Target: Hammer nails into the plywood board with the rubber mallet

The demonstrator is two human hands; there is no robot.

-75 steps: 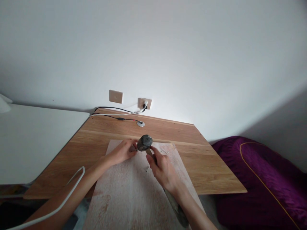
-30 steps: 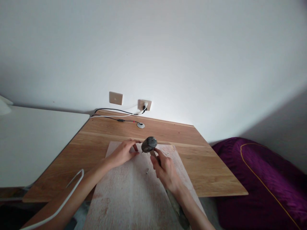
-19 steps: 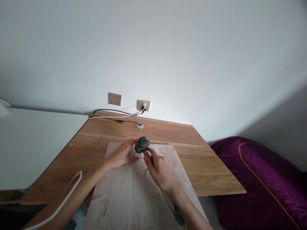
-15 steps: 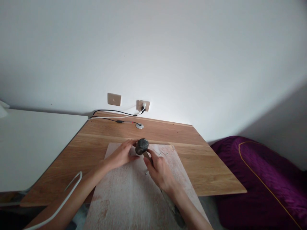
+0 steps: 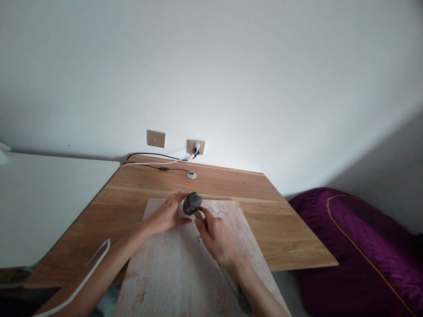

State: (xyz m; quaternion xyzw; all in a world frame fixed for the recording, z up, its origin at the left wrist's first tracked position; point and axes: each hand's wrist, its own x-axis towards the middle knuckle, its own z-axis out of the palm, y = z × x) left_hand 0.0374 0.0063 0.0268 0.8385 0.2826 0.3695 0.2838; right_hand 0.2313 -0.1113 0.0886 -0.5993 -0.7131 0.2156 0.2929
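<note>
A: Wooden desk (image 5: 280,229) against a white wall, with a pale whitewashed rectangular board (image 5: 172,273) lying on it. Where's the tool?

B: Dark grey round-headed hammer with a wooden handle (image 5: 192,203), head at frame centre, over the board's far end.

A: Grip?

B: Right hand (image 5: 214,237) wrapped round the handle, choked up just under the head. Long axis runs lower right to upper left, so the head sits up-left of that hand.

A: Left?

B: Left hand (image 5: 167,215) is nearer the head, just beside its left side, thumb and forefinger drawn together. Can't tell if they pinch anything. Small loose metal nails (image 5: 222,213) lie right of the head.
</note>
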